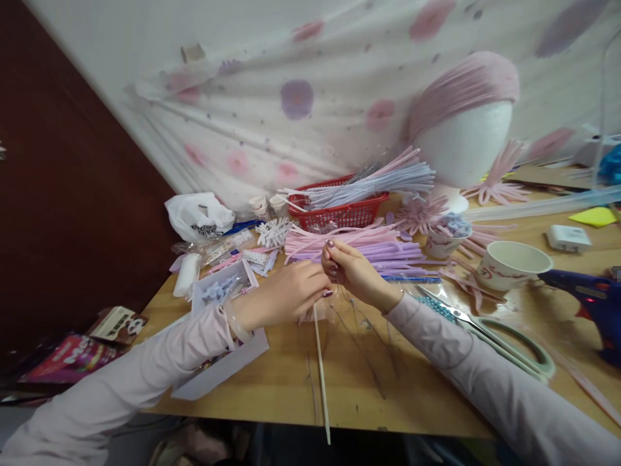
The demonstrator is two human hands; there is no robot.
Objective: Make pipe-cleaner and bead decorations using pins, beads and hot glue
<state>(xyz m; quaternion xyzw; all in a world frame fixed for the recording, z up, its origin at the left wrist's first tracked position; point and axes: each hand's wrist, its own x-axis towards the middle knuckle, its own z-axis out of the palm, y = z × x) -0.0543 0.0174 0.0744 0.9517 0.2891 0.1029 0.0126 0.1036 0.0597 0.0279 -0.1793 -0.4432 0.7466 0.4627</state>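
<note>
Where the head view looks down on the wooden bench (427, 401), both hands meet above its middle, fingertips almost touching. Left hand (286, 294): fingers drawn together in a pinch at the upper end of a thin white stick (321, 369), which slants down from the fingertips and juts past the near bench edge. Right hand (356, 272): fingers curled and pinched closed just beside the left fingertips; what it grips is too small to tell. Thin dark wires (361, 340): loose on the bench under the right wrist. Pile of pink and lilac pipe cleaners (369, 249): just behind the hands. Red basket (339, 217): behind the pile, with pale pipe cleaners (383, 181) sticking out to the right. Foam head (466, 149): upright behind the basket, crown wrapped in pink. Paper cup (512, 265): right of the pile. Green-handled scissors (499, 336): flat beside the right forearm. Blue glue gun (594, 304): at the right edge. Small white tray (223, 285): left of the left hand, holding pale pieces.
</note>
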